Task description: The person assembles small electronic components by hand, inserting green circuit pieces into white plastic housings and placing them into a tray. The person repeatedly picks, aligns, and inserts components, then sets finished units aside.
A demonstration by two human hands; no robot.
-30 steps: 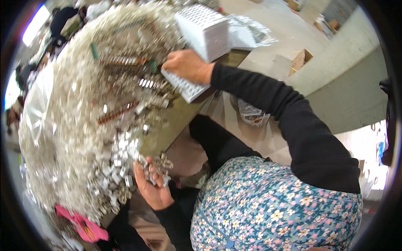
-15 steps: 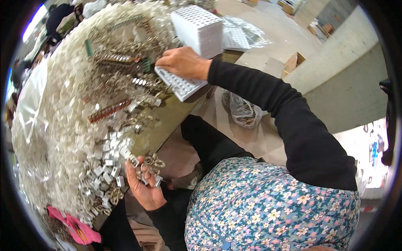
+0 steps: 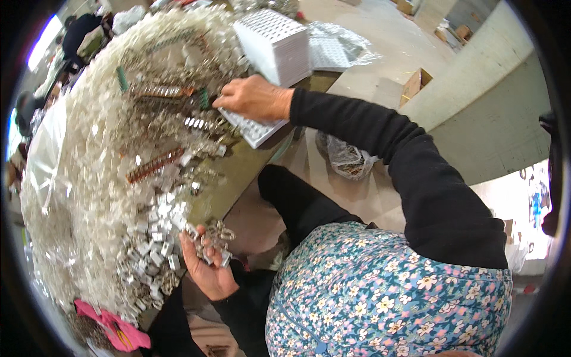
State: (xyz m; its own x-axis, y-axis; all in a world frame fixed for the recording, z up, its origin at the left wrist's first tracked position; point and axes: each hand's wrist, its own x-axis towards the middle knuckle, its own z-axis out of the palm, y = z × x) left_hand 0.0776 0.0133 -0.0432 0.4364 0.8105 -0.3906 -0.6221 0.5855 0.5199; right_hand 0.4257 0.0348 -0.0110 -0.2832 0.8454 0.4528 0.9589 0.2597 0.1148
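The left hand (image 3: 208, 268), toward seven o'clock in the view, curls around a cluster of small metal pieces (image 3: 223, 234). The right hand (image 3: 253, 98), at eleven o'clock, bends its fingers over the far end of a white perforated tray (image 3: 257, 133); whether they pinch anything cannot be told. A stack of similar trays (image 3: 285, 56) stands just beyond, at twelve. Clear plastic pieces (image 3: 95, 149) heap toward nine and ten o'clock, and a pink cloth (image 3: 107, 318) lies at eight.
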